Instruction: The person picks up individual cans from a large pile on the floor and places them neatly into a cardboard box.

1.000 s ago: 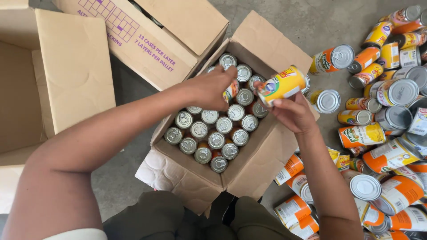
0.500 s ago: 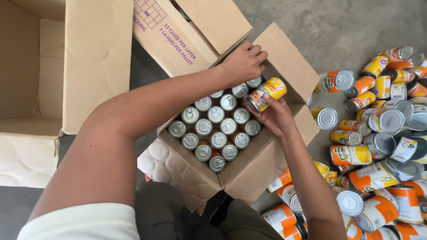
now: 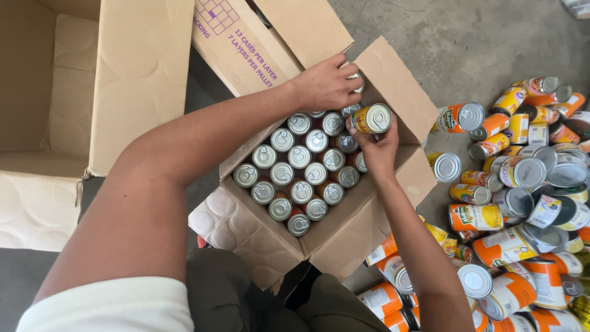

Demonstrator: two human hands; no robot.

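An open cardboard box [image 3: 369,218] in front of me holds several upright tin cans [image 3: 299,175] with silver lids, packed in rows. My right hand [image 3: 376,146] grips a yellow and orange can [image 3: 370,118], tilted on its side, over the box's far right corner. My left hand [image 3: 329,83] reaches across to the far corner and closes on another can [image 3: 354,79], mostly hidden under the fingers.
Several loose orange and yellow cans [image 3: 516,203] lie heaped on the concrete floor at right. A larger open carton [image 3: 86,92] stands at left, and a printed carton flap [image 3: 246,43] lies behind the box. My knees are at the bottom edge.
Both hands have moved toward the box's far corner. The right hand has brought its can down closer to the packed rows.
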